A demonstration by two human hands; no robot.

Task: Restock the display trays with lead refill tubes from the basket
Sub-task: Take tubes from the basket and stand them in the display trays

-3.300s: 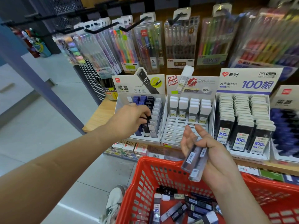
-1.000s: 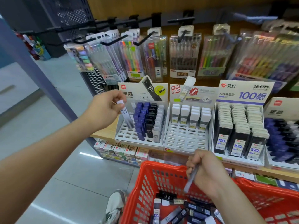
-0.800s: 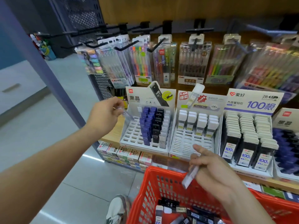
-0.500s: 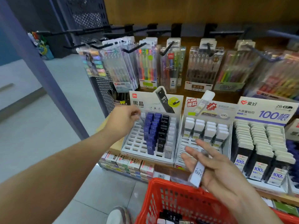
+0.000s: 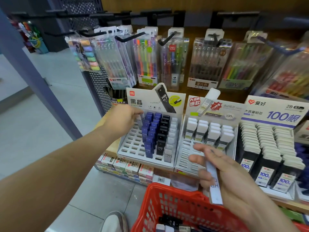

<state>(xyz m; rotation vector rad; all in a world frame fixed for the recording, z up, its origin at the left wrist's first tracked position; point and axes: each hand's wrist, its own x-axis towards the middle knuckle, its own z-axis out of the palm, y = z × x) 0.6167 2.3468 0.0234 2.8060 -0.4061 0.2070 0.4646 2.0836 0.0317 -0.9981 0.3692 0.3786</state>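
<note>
Pinching a grey lead refill tube point(image 5: 140, 120) between thumb and fingertips of the left hand point(image 5: 124, 121), at the far left corner of the white slotted cardboard display tray point(image 5: 132, 148), just beside its rows of blue tubes point(image 5: 150, 131). Grasping a pale translucent lead refill tube point(image 5: 214, 185) loosely in the right hand point(image 5: 224, 178), fingers spread and barely bent, above the far rim of the red plastic mesh basket point(image 5: 167, 201). Seeing more dark tubes point(image 5: 170, 222) on the basket floor.
</note>
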